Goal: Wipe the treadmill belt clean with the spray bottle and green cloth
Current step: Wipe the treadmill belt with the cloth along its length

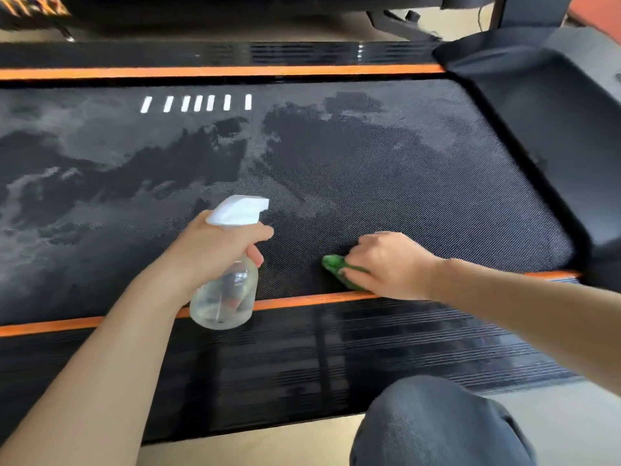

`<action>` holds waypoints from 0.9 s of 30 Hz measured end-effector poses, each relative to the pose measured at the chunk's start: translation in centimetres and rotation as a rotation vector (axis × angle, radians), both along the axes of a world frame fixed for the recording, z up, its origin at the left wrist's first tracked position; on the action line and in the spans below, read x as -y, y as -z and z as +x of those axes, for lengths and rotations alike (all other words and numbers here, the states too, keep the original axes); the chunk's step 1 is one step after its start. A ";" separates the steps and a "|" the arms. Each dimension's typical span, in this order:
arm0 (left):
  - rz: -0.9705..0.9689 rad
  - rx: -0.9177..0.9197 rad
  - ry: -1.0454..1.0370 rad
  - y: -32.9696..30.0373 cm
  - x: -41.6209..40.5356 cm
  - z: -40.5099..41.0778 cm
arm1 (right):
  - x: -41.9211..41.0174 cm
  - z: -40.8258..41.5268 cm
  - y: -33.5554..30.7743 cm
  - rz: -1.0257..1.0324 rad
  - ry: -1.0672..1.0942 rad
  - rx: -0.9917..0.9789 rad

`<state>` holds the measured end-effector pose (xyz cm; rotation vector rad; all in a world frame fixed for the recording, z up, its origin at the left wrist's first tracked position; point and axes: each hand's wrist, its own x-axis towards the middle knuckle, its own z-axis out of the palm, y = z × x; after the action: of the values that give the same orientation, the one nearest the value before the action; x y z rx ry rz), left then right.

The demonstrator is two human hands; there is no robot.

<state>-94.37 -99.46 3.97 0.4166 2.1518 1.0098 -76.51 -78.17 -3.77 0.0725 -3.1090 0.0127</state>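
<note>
Nearest me: a knee in dark trousers (437, 428) on the floor, then the ribbed black side rail (369, 348) w/ its orange strip (302, 299). Just past that, both my hands are busy. My left hand (218, 250) is wrapped round the neck of the clear spray bottle (223, 294), finger by the white trigger head, nozzle aimed out over the belt; bottle hangs above the rail edge, not set down. My right hand (386, 264) is curled over the bunched green cloth (339, 267), pressing it on the treadmill belt (403, 183) right at the near edge.

Progress, my read: approx mid-job. Centre and right of the belt look dark and wet, so sprayed, prob partly wiped. Left side is patchy grey, dusty or drying, can't tell which. Far strip near the white dashes (198, 103) and far orange trim (201, 71) looks pale too. So left third + far edge likely remain.
</note>
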 end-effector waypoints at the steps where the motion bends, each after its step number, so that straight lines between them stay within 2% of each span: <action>1: -0.005 0.001 -0.001 0.0 0.2 -0.3 | -2.1 1.7 -0.3 0.052 0.046 -0.007; 3: -0.013 -0.001 -0.006 0.0 0.5 -0.7 | -4.5 4.2 -1.2 0.074 0.164 0.001; 6: -0.012 -0.011 -0.013 -0.1 0.6 -1.2 | -2.6 3.6 -0.9 0.034 0.290 -0.071; 12: 0.016 0.009 -0.030 0.4 0.5 -1.7 | 6.8 -5.5 0.4 -0.127 0.120 0.027; 15: -0.012 0.004 -0.018 0.5 0.5 -1.6 | 5.5 -4.8 0.2 -0.158 0.010 0.025; 17: -0.011 0.008 0.001 0.5 0.5 -1.6 | 2.6 -2.3 0.1 -0.087 -0.044 0.000; 22: 0.010 0.023 0.008 0.3 1.0 -2.2 | -3.2 1.9 -1.1 0.029 0.182 0.023; 24: 0.011 0.014 0.001 0.3 1.0 -2.4 | -1.2 0.8 -1.4 0.042 0.261 0.100; 27: 0.026 0.014 0.001 0.2 0.9 -2.5 | 5.1 -3.7 -0.6 -0.080 0.157 0.127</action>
<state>-96.87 -100.35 3.73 0.4221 2.1280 1.0386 -80.18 -83.24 -3.19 -0.1821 -3.2261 0.1423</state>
